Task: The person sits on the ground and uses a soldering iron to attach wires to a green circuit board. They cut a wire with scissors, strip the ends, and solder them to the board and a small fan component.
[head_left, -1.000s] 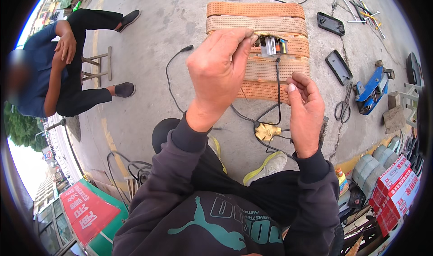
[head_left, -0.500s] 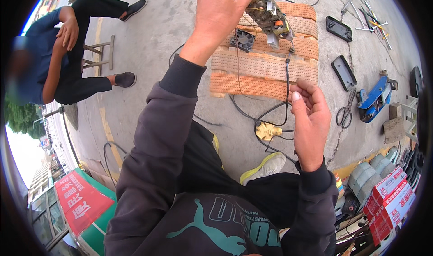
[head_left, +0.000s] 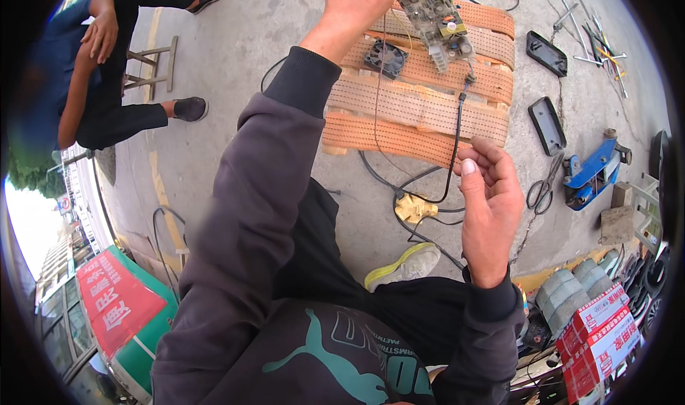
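Observation:
My left hand point(head_left: 364, 2) is at the top edge, its fingers partly cut off. It grips a dusty circuit board point(head_left: 437, 23) with metal heat sinks, held tilted over a seat of woven orange straps point(head_left: 414, 109). A small black cooling fan point(head_left: 385, 58) on thin wires lies on the straps beside the board. From the board's lower end a black power cable point(head_left: 458, 130) runs down past the seat's near edge. My right hand point(head_left: 491, 201) is next to that cable, fingers loosely curled and thumb apart; whether the fingertips touch the cable is unclear.
A yellow power socket point(head_left: 415, 209) lies on the ground near my shoe. To the right are two black casing halves point(head_left: 547, 53), scissors point(head_left: 544, 191), a blue jack point(head_left: 594, 169) and several screwdrivers and tools point(head_left: 603, 52). A person point(head_left: 78, 69) sits at the left.
The circuit board has swung more upright and my left hand has moved up, partly out of view. My right hand stays beside the cable. The whole view has shifted slightly.

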`<state>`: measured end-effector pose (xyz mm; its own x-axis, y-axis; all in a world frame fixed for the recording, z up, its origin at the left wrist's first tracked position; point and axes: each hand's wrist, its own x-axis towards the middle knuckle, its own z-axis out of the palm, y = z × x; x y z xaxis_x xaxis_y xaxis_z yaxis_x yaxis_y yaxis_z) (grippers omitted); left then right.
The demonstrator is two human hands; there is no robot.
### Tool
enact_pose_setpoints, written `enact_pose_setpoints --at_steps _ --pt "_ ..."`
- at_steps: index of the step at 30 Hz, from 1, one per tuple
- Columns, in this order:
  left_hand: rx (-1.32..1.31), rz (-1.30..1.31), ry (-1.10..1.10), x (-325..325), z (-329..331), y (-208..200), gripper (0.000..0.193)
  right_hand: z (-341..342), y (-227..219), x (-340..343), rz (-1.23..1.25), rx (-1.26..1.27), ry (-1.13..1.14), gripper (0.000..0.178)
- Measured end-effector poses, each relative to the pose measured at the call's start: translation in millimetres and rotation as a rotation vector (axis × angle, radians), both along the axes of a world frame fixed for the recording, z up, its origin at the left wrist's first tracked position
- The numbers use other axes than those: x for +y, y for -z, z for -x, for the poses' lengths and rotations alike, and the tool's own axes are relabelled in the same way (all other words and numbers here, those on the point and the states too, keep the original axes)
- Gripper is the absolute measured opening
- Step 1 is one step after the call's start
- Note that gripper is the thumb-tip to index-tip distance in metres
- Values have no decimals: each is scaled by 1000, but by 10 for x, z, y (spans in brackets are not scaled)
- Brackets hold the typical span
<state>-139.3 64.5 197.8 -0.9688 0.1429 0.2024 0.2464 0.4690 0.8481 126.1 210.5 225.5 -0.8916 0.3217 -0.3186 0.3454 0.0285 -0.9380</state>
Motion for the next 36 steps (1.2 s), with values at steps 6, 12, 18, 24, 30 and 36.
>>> enact_pose_setpoints --at_steps 6,12,18,24,30,36 --pt "20 51 24 20 -44 -147 19 15 -23 60 -9 -11 -4 29" --pt "586 252 92 35 -558 -608 12 133 0 216 1 4 87 31" --pt "665 534 348 -197 -1479 -122 22 144 -69 314 1 59 130 32" --pt "723 573 531 -406 -2004 57 33 35 -163 282 -60 29 118 32" --pt "703 646 617 -462 -2152 171 38 -19 -278 150 -37 67 124 32" --pt "684 646 613 -447 -2163 198 26 -131 -454 244 -168 108 128 33"
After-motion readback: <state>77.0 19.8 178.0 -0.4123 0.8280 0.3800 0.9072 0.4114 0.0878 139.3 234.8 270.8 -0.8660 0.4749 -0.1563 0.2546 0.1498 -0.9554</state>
